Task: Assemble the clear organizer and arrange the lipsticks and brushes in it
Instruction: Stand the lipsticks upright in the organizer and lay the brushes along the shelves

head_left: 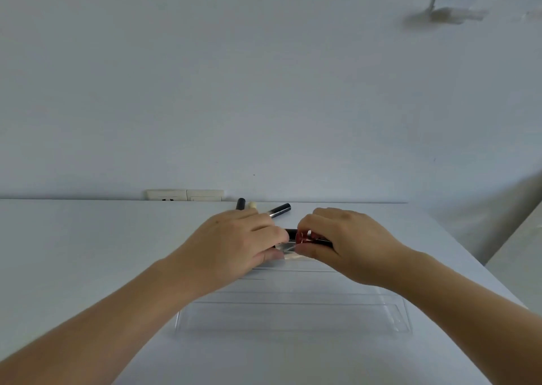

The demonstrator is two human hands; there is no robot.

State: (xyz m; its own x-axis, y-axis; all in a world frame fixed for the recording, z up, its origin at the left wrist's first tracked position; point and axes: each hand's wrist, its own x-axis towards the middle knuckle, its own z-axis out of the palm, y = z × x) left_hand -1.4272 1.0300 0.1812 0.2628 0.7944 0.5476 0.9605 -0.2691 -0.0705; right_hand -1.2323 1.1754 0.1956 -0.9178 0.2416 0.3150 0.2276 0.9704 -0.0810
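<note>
A clear organizer tray [293, 317] lies on the white table [88, 238] in front of me. At its far edge both hands meet over a small clear piece [289, 248]. My left hand [234, 244] pinches that piece with thumb and fingers. My right hand [343, 241] curls around it from the right, and a red-and-black lipstick [305, 237] shows between its fingers. Whether the right hand holds the lipstick or the clear piece I cannot tell. Behind the hands lie a black-capped tube [280, 210], another black tube [240, 203] and a cream-tipped item [252, 205].
A wall socket plate [184, 194] sits at the table's back edge against the pale wall. The table's right edge [469, 255] drops off near a second surface [516, 255]. A blurred white fixture [445, 14] hangs on the wall, upper right.
</note>
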